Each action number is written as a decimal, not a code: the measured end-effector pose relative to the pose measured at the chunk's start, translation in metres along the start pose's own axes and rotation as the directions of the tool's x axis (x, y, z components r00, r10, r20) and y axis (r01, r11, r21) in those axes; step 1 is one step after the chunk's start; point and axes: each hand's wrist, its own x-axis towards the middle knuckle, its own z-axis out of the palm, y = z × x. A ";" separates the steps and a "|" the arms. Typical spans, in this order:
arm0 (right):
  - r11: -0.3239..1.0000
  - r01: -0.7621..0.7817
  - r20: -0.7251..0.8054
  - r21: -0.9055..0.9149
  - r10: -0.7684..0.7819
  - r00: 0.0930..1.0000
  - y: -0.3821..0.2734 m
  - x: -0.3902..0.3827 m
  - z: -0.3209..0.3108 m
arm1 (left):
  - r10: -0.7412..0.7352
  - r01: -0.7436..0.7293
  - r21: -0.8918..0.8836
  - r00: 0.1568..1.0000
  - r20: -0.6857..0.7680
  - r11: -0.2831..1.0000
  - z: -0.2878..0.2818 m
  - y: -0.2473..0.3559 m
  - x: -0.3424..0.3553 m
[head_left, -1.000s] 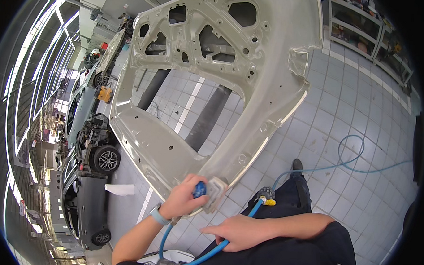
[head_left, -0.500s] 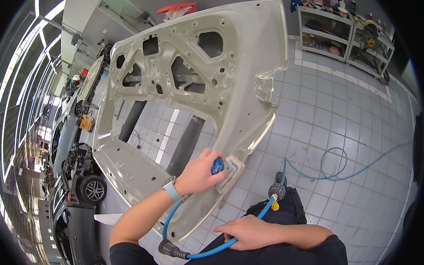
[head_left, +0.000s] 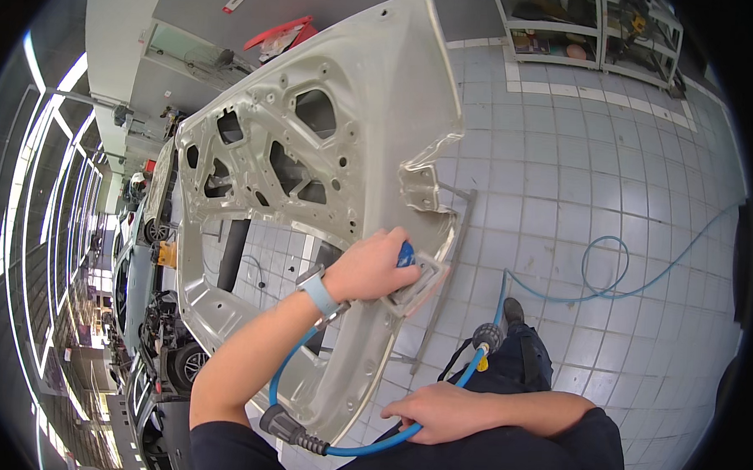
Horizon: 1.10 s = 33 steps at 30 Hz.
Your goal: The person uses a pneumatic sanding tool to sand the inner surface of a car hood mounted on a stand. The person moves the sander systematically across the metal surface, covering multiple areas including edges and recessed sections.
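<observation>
My left hand (head_left: 373, 267), with a watch on its wrist, is closed around the blue top of an air sander (head_left: 423, 285). The sander's flat rectangular pad rests on the right-hand edge of a pale grey-beige car tailgate panel (head_left: 391, 84). This panel has several cut-outs and a wide window opening. Close to my waist, my right hand (head_left: 448, 413) is curled over a blue air hose (head_left: 376, 447), with its index finger reaching forward. Dark couplings sit along the hose, which runs up under my left wrist.
A metal stand (head_left: 440, 309) shows under the panel. Blue hose loops (head_left: 604, 266) lie on the tiled floor at right. White shelving (head_left: 599, 35) stands at the far right. Parked cars (head_left: 156, 385) line the left, and a red tray (head_left: 276, 39) is behind the panel.
My left hand and the sander have moved up along the panel's edge and slightly right. My view has shifted, so the panel sits further left. The right hand stays on the hose.
</observation>
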 end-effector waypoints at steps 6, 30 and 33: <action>0.998 0.006 -0.066 0.069 -0.001 0.998 0.010 -0.021 -0.021 | -0.059 0.062 -0.048 0.997 0.048 0.997 -0.009 0.019 0.046; 0.998 0.044 -0.104 0.035 -0.040 0.994 0.025 -0.043 -0.039 | -0.147 0.148 0.002 0.989 -0.018 0.989 -0.003 0.033 0.035; 0.998 0.052 -0.095 0.027 -0.049 0.994 0.028 -0.040 -0.036 | -0.139 0.140 0.009 0.989 -0.053 0.990 -0.001 0.034 0.033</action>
